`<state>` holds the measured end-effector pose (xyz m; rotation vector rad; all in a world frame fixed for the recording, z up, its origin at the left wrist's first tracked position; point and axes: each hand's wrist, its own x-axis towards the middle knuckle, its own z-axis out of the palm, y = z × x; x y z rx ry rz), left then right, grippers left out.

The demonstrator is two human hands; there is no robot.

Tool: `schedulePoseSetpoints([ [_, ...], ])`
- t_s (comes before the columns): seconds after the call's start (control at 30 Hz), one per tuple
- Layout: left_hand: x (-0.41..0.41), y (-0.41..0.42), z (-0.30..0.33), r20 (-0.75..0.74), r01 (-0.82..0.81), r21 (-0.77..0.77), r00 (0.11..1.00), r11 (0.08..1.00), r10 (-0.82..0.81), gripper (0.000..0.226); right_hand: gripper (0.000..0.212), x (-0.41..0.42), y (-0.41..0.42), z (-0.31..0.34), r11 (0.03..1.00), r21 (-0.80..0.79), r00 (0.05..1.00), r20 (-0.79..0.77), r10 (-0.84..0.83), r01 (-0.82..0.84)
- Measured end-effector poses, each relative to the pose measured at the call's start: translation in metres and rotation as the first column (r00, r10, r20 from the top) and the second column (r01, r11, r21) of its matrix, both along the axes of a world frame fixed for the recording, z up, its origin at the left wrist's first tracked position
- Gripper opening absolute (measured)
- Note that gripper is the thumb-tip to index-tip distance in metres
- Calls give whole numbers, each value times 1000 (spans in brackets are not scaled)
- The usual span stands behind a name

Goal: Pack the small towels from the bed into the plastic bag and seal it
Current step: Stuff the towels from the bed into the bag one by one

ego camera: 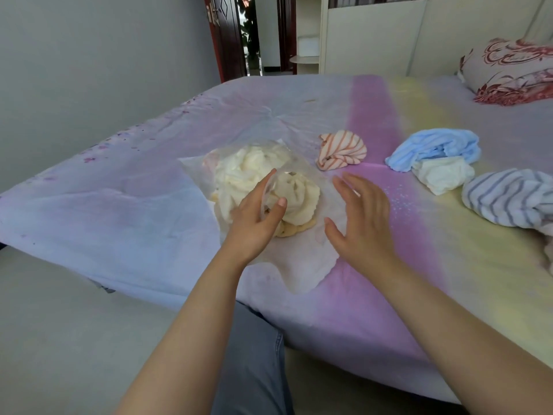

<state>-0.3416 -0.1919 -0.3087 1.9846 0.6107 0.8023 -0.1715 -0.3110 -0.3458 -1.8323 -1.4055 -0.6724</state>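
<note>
Two hands over one bed [125, 205]: left hand [254, 226] fingers pinching the plastic bag [299, 259] mouth, right hand [362, 220] spread, released. Bag holds cream towels [269, 175] (count unclear). Four towels loose: grey-striped [508, 199], blue [434, 145], orange-striped [341, 149], white [443, 173].

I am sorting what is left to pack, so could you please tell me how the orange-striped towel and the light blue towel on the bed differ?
The orange-striped white towel is bunched into a compact ball; the plain light blue fluffy towel is spread wider and looks larger. The striped one lies alone nearest the clear plastic bag; the blue one touches a small white towel. Both lie crumpled and unpacked.
</note>
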Motion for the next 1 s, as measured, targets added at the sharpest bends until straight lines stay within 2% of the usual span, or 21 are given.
schedulePoseSetpoints([
  [0.07,7,4,-8,-53,-14,13,999,1000,15,66,61,19,6,-3,951,-308,997,-51,-53,35],
  [0.13,15,10,-16,-77,-31,16,997,999,32,63,51,32,11,-5,918,-383,985,-169,35,-98],
  [0.17,21,13,-19,-88,-49,29,995,998,52,62,50,36,12,-5,921,-340,962,-252,107,-191],
  [0.23,35,20,-23,-141,-74,87,986,994,85,62,43,42,14,-6,938,-144,869,-442,223,-314],
  [0.27,43,23,-25,-194,-74,131,976,989,98,63,32,46,17,-6,949,-32,802,-543,248,-315],
  [0.33,59,30,-33,-309,-54,216,943,975,121,58,18,60,29,-6,970,130,661,-713,235,-205],
  [0.43,84,51,-49,-434,-57,292,881,955,186,52,12,96,62,-2,992,127,562,-820,109,-7],
  [0.5,97,66,-59,-493,-66,315,841,947,223,52,19,128,90,-7,999,27,532,-846,37,-27],
  [0.53,103,75,-64,-512,-69,307,829,949,225,52,25,144,103,-12,997,-58,557,-830,-16,-57],
  [0.57,108,83,-69,-528,-70,288,821,955,219,52,32,159,115,-18,981,-181,640,-763,-92,-74],
  [0.63,118,98,-79,-543,-73,259,814,963,208,50,53,186,139,-25,882,-468,828,-517,-219,-59],
  [0.67,123,106,-84,-545,-73,250,814,965,203,48,65,198,152,-24,821,-571,889,-379,-256,-8],
  [0.7,127,112,-89,-542,-73,236,818,969,194,47,74,209,165,-21,774,-630,922,-258,-289,66],
  [0.77,135,121,-101,-522,-74,205,835,976,174,46,82,224,192,-12,743,-639,944,-80,-320,198],
  [0.83,138,125,-112,-487,-92,176,857,980,168,45,82,236,221,-4,770,-599,954,-38,-299,218],
  [0.9,138,127,-120,-448,-109,149,878,983,165,43,82,246,244,-7,772,-603,950,-71,-304,202],
  [0.93,138,127,-122,-431,-112,138,888,984,162,41,84,249,250,-10,750,-636,947,-92,-308,183],
  [1.0,137,127,-124,-396,-110,122,906,986,150,37,81,253,258,-25,637,-763,937,-131,-324,113],
])
